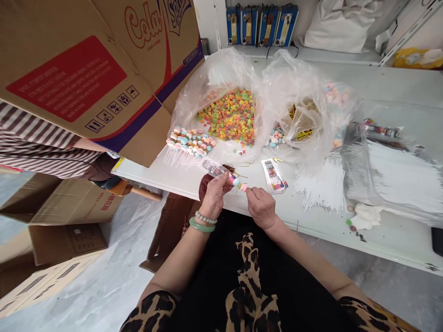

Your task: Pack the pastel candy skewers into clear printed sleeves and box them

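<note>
My left hand (215, 191), with a beaded bracelet and a green bangle at the wrist, is closed on a candy skewer (238, 183). Pink, blue and green candies show on it, and a clear printed wrapper (213, 168) sticks out past my fingers to the upper left. At the pink end of the skewer, my right hand (260, 205) pinches its tip; the stick there is hidden by the fingers. Just beyond my right hand lies a stack of printed wrappers (273, 176). Candy skewers with white sticks (191, 141) are piled on the table to the left.
Open plastic bags hold ring candies (230, 115) and gold twist ties (304, 134). White sticks (321, 184) lie loose at the right, beside a clear container of more sticks (404, 180). A large cardboard box (145, 87) stands at the left, where a person's striped clothing (34, 143) shows.
</note>
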Demonstrator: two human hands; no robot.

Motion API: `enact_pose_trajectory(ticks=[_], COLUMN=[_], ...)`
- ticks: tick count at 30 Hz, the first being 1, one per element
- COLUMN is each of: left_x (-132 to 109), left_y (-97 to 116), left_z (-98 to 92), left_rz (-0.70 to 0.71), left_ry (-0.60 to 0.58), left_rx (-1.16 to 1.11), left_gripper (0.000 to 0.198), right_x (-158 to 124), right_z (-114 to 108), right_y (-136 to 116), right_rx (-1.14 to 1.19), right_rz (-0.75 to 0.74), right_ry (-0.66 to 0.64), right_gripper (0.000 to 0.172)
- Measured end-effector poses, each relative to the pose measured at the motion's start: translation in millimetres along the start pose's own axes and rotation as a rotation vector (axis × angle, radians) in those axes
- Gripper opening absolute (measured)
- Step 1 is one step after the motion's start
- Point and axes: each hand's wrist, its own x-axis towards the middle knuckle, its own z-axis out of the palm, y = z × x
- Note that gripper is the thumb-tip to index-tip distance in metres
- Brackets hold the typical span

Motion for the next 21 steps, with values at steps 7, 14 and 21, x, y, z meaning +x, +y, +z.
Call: enact_pose_trajectory(ticks=[7,14,21], left_x=[-10.3,4.3,6.3], left_y=[-16.2,-2.0,4.4], left_z=[8.6,-7.0,0.2], left_rz=[-0.032,-0.131,-0.077], left_ry=[-0.062,-0.157,-0.206], left_rx=[-0.039,-0.044,-0.186], left_gripper=[0.038,0.036,0.026], right_x=[9.7,15.4,15.8], right_z=[8.6,8.4,11.2], right_y=[-6.8,-1.6,2.1], right_rx=[0.805,1.407,1.109], right_rz=[0.598,1.163,0.958], right_ry=[-0.212,-0.357,-0.375], right_gripper=[0.017,0.019,0.013])
